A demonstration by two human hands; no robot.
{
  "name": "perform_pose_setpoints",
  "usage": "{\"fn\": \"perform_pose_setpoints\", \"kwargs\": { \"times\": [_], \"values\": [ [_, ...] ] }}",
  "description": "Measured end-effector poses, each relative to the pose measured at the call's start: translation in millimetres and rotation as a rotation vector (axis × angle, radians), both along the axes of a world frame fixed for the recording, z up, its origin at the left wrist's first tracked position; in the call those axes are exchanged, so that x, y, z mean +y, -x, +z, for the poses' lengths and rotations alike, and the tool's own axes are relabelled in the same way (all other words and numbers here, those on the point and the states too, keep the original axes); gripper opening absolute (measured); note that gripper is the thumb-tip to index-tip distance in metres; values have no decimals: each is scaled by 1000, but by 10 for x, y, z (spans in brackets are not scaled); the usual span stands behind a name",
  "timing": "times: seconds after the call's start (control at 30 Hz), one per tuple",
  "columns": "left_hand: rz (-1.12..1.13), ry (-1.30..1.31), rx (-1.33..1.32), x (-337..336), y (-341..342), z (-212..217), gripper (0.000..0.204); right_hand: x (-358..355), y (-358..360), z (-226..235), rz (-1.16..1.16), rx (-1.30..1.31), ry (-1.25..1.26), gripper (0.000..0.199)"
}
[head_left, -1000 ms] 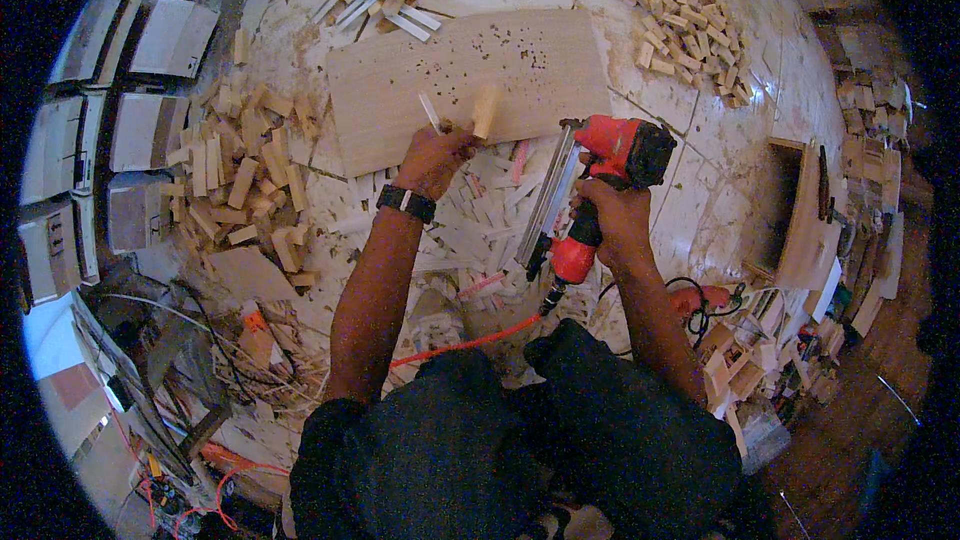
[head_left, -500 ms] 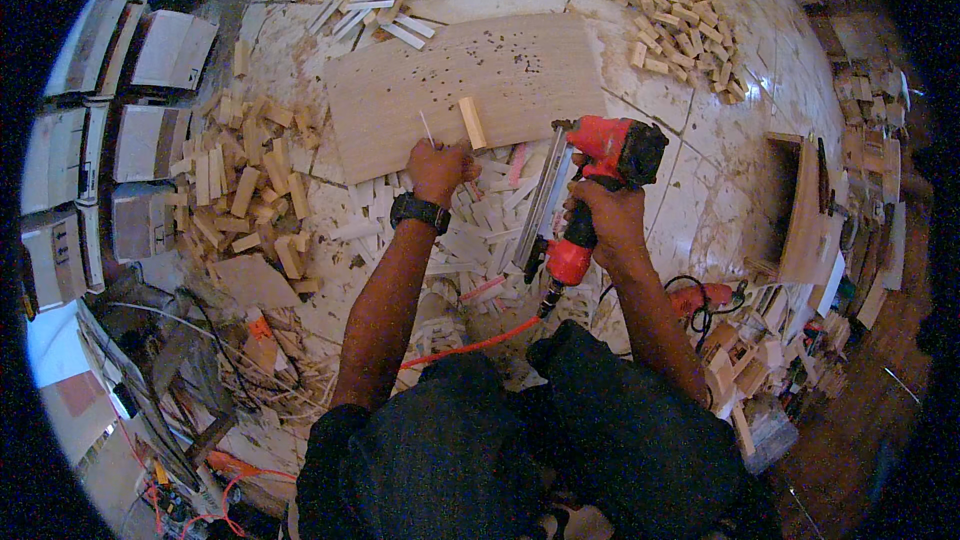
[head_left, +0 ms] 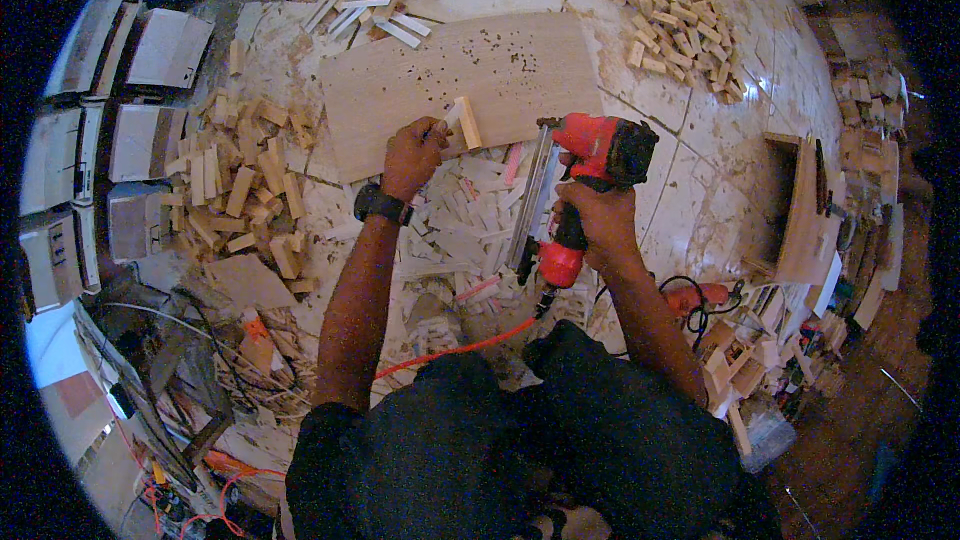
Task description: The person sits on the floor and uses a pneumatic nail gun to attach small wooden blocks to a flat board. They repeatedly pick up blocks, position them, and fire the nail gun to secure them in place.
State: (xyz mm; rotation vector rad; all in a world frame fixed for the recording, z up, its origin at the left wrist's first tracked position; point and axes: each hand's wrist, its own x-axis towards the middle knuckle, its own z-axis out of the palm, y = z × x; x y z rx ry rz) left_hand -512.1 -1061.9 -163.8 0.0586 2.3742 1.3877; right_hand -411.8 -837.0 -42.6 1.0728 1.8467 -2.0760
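Observation:
My right hand (head_left: 600,220) is wrapped round the black grip of a red and black nail gun (head_left: 585,145). Its silver magazine slants down toward me, and an orange hose (head_left: 455,355) runs from its lower end. My left hand (head_left: 415,155), a black watch on its wrist, pinches a thin white strip (head_left: 454,117). The strip's far end lies against or right beside a small wooden block (head_left: 468,123); contact is hard to tell. That block rests near the close edge of a flat wooden board (head_left: 375,90), which is sprinkled with dark specks.
Wooden blocks are heaped at left (head_left: 245,175) and far right (head_left: 680,25). Loose white strips (head_left: 460,230) cover the floor between my arms; more strips (head_left: 385,0) lie beyond the board. Cartons (head_left: 150,135) stand at left. At right are an open wooden box (head_left: 790,205) and a red tool (head_left: 695,298).
My left hand has shifted slightly left and turned, swinging the white strip from upright over the board to beside the wooden block. The nail gun has moved a little left.

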Motion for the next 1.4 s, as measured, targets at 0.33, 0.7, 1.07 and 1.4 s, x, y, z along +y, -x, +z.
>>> {"fn": "perform_pose_setpoints", "kwargs": {
  "times": [0.33,0.7,1.07,1.4],
  "values": [
    [-38,-67,279,-54,94,-82,25,-198,168,61,102,28,-78,32],
    [21,-29,402,23,-31,-278,34,-514,313,-53,309,3,-237,24],
    [-9,-81,458,11,15,-285,35,-735,486,-91,376,-60,-362,24],
    [15,-121,386,13,8,-270,27,-782,513,-175,413,62,-384,25]
  ]
}}
